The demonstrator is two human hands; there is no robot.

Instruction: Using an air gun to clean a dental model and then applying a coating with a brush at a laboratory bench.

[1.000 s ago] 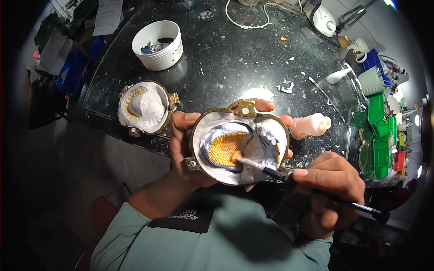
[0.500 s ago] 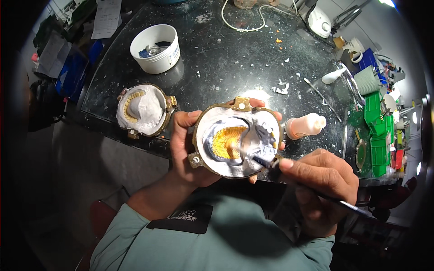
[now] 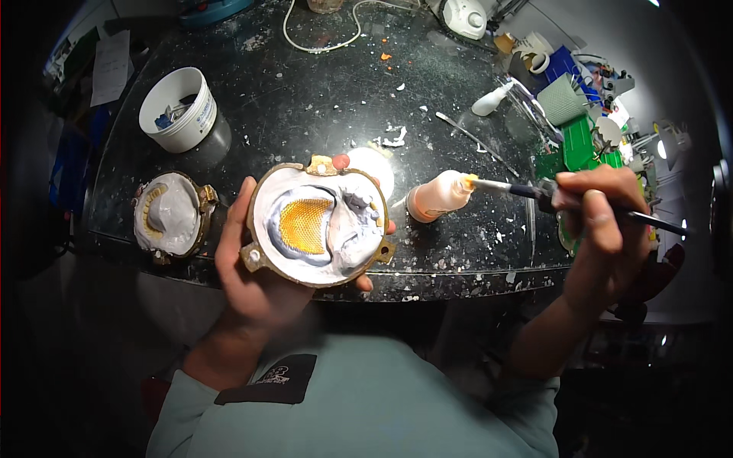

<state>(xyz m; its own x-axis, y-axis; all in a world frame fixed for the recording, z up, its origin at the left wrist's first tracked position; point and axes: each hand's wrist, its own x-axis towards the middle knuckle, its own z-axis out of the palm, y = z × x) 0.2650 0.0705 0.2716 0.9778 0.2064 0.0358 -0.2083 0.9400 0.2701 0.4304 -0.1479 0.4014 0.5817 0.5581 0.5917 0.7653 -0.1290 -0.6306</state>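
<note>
Showing brush against bottle: the pale pink bottle [image 3: 437, 197] stands on the dark bench [image 3: 305, 99] between the hands, its neck toward the right hand [image 3: 603, 217], which pinches the brush [image 3: 527, 191]. The brush's long axis runs roughly crosswise, bristles at the bottle's mouth from the right; whether they enter cannot be told. The left hand [image 3: 256, 290], nearer the bottle, grasps the plaster-filled flask half [image 3: 359, 240], its yellow mesh [image 3: 305, 227] facing up.

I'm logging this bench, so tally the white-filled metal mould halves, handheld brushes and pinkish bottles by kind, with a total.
Mould halves: 2, one in the left hand, one on the bench
Handheld brushes: 1, in the right hand
Pinkish bottles: 1, on the bench
Total: 4
</note>
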